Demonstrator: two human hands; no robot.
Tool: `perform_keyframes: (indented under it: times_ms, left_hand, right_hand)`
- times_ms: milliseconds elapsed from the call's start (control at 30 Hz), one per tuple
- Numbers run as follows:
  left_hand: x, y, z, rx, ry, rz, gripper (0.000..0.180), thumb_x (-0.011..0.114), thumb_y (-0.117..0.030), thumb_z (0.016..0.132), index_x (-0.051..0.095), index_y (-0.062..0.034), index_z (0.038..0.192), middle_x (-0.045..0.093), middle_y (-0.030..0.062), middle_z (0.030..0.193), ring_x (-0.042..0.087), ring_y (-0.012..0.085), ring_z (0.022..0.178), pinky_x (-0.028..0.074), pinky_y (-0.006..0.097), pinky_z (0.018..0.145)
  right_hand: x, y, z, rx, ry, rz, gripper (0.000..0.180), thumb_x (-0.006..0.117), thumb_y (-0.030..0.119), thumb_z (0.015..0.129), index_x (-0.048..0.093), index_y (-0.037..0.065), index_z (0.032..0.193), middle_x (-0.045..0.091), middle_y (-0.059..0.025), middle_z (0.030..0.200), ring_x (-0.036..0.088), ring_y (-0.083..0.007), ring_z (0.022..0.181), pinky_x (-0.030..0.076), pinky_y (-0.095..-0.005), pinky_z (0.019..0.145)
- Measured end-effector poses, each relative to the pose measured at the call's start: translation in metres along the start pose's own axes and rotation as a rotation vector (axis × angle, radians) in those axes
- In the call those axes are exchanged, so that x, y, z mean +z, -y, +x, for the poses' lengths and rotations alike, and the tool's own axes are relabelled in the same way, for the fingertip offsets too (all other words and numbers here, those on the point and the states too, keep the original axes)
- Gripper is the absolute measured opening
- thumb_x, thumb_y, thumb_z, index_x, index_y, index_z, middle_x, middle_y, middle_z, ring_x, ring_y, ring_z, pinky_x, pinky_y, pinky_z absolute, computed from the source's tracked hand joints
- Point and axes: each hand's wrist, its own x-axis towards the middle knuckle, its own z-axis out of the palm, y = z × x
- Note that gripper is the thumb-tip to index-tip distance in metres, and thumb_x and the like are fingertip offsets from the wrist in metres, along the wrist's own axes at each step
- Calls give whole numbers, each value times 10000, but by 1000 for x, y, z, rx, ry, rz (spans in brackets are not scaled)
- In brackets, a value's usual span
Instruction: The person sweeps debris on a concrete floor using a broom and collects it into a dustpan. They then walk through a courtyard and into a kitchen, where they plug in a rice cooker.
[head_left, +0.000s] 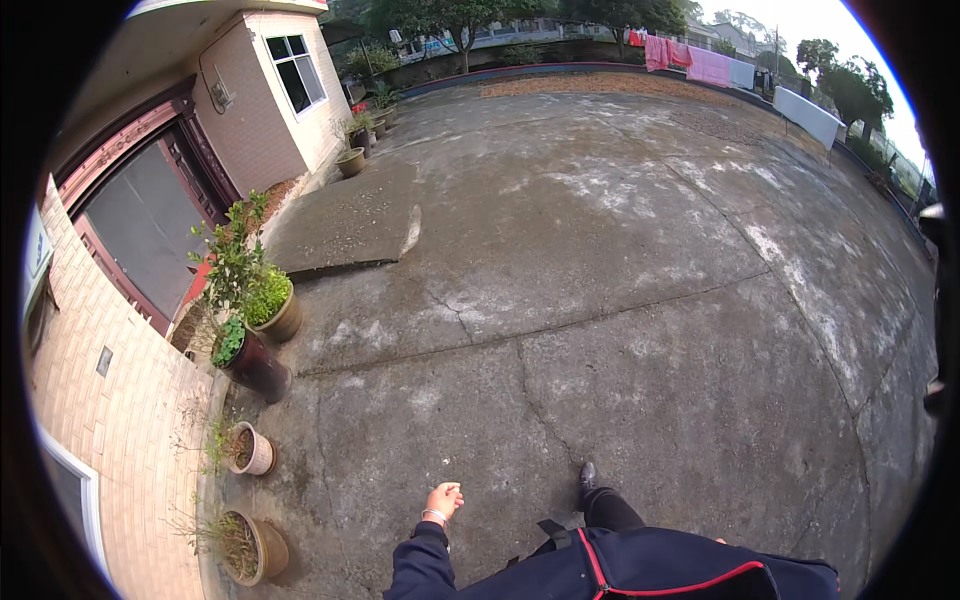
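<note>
A concrete yard is being crossed on foot, and this walking is judged to be the step in hand. The left hand is swung forward at the end of a dark sleeve; it is loosely curled with the fingers drawn together, and nothing is gripped in it. A pale band is seen at its wrist. The right hand is not shown in the view; only a sliver of something at the right edge of the dark jacket might belong to it, though this cannot be told.

One dark shoe is planted ahead of the body on the cracked slab. Nearest to the left hand, well apart on the left, a row of plant pots is stood against the tiled wall: a brown pot, a pale pot, a dark pot and a pot of leafy greens.

For the next move, a plain stride over open ground is called for; the long cracks and the raised ramp by the doorway are to be minded.
</note>
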Motion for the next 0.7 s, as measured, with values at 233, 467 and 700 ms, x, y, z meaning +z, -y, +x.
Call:
perform_keyframes:
  times_ms: [233, 467, 700]
  left_hand:
    - [55, -91, 209, -146, 107, 64, 217, 448, -148, 847, 531, -17, 999, 595, 73, 766, 590, 137, 609, 476, 245, 521]
    - [63, -113, 303, -65, 637, 856, 173, 464, -127, 804, 557, -7, 886, 605, 118, 730, 606, 233, 588, 496, 328, 483]
    - [101, -225, 546, -697, 195, 55, 178, 467, -131, 801, 565, -3, 877, 605, 138, 776, 610, 235, 612, 495, 329, 493]
  right_hand:
    - [-253, 47, 134, 0, 80, -140, 193, 483, 179, 747, 642, 72, 721, 614, -56, 668, 596, -182, 630, 453, -325, 529]
    - [-653, 236, 268, -423, -455, 534, 181, 505, 79, 734, 577, -3, 878, 564, -65, 615, 532, -147, 476, 437, -264, 415]
    - [-909, 392, 360, -387, -498, 661, 215, 494, 166, 756, 606, 41, 891, 603, -68, 648, 581, -150, 539, 482, -287, 500]
